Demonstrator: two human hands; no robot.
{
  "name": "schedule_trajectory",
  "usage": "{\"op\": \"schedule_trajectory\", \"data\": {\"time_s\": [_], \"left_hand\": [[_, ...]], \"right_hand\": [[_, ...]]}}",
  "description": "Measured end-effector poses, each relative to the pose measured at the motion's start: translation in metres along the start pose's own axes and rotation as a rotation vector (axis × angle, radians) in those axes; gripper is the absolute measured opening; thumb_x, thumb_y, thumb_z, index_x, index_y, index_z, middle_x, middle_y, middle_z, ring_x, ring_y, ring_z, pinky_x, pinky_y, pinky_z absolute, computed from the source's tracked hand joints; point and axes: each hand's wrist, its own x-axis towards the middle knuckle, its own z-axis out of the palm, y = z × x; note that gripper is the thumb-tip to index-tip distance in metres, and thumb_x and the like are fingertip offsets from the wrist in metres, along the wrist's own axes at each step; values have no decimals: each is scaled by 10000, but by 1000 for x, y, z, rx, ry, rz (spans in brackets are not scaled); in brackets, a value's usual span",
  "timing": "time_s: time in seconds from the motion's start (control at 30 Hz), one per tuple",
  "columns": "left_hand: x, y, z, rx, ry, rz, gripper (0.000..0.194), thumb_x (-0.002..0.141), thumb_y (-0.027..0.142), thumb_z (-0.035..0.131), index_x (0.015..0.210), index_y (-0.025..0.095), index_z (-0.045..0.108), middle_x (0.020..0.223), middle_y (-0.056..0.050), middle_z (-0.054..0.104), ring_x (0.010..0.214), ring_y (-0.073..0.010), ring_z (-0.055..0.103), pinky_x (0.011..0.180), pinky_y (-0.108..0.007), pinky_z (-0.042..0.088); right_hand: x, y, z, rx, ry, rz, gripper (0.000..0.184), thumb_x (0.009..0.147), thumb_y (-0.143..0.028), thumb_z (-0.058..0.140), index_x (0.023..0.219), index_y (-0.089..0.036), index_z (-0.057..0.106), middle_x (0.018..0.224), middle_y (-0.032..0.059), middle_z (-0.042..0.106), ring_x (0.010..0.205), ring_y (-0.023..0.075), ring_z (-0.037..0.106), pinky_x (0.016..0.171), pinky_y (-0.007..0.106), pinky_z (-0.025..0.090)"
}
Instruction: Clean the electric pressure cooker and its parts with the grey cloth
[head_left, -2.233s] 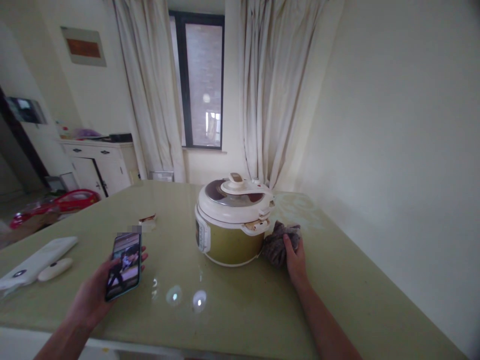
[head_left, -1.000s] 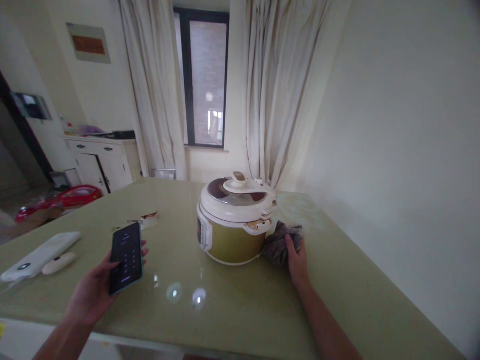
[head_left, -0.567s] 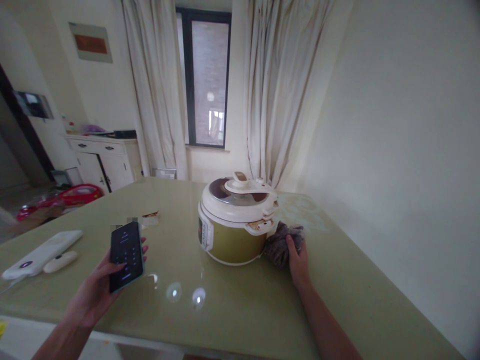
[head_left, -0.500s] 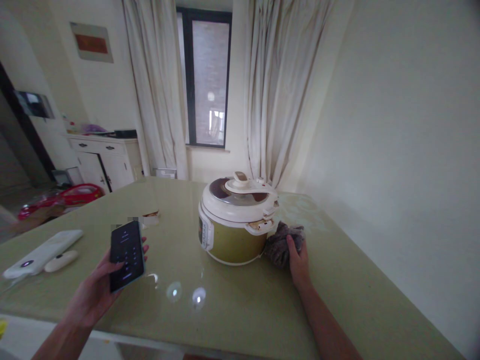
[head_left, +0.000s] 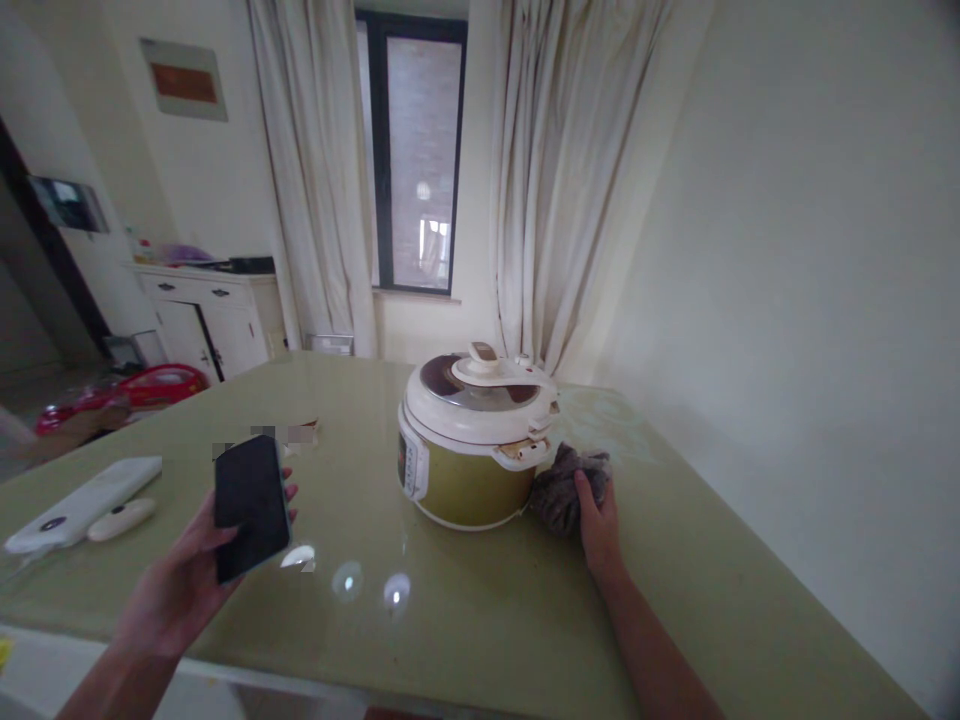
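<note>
My left hand (head_left: 184,570) is closed around a smartphone (head_left: 253,510), held tilted above the left part of the table, its screen dark. My right hand (head_left: 598,520) grips a crumpled grey-brown cloth (head_left: 562,490) at the lower right side of an electric pressure cooker (head_left: 469,480). The cloth appears to touch the cooker's side. White on top with a green body, the cooker stands upright with its lid on. A control panel shows on its left front, and brownish stains mark the side handle (head_left: 523,452).
A white power bank (head_left: 82,505) and a cream oval case (head_left: 121,520) lie on the green glossy table (head_left: 465,610), at the left. A small packet (head_left: 304,435) sits farther back. A wall borders the right side; a white cabinet (head_left: 210,320) stands behind.
The phone's screen has gone from a lit keypad to dark. Both hands stay nearly where they were, the cloth and cooker too.
</note>
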Motion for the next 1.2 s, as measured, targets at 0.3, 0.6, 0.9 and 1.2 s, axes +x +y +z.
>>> {"op": "schedule_trajectory", "data": {"time_s": [0.3, 0.6, 0.9, 1.2], "left_hand": [[-5, 1, 7, -82, -36, -15, 908, 650, 180, 791, 1534, 330, 649, 1515, -94, 690, 1549, -436, 445, 1137, -567, 520], [-2, -6, 3, -101, -107, -12, 991, 689, 83, 804, 1608, 362, 558, 1588, -99, 625, 1539, -402, 455, 1206, -517, 459], [-9, -6, 14, -154, -93, -7, 952, 691, 121, 773, 1598, 330, 573, 1582, -112, 625, 1512, -431, 500, 1094, -620, 549], [1, -17, 0, -67, -94, 30, 1081, 611, 110, 857, 1608, 390, 546, 1615, -58, 593, 1442, -462, 573, 759, -441, 726]], "right_hand": [[-2, -4, 0, -2, 19, 0, 782, 799, -787, 715, 1305, -191, 707, 1283, 142, 781, 1272, 388, 672, 1111, 514, 520], [1, 3, 1, 6, 2, 4, 808, 799, -808, 705, 1340, -208, 689, 1299, 132, 775, 1261, 378, 685, 1113, 503, 524], [2, 2, 1, 10, -12, -12, 805, 814, -802, 700, 1353, -205, 678, 1330, 136, 761, 1267, 368, 684, 1130, 501, 514], [2, 3, 0, -14, -8, 8, 820, 818, -808, 690, 1367, -199, 690, 1297, 134, 775, 1311, 382, 662, 1126, 492, 519]]}}
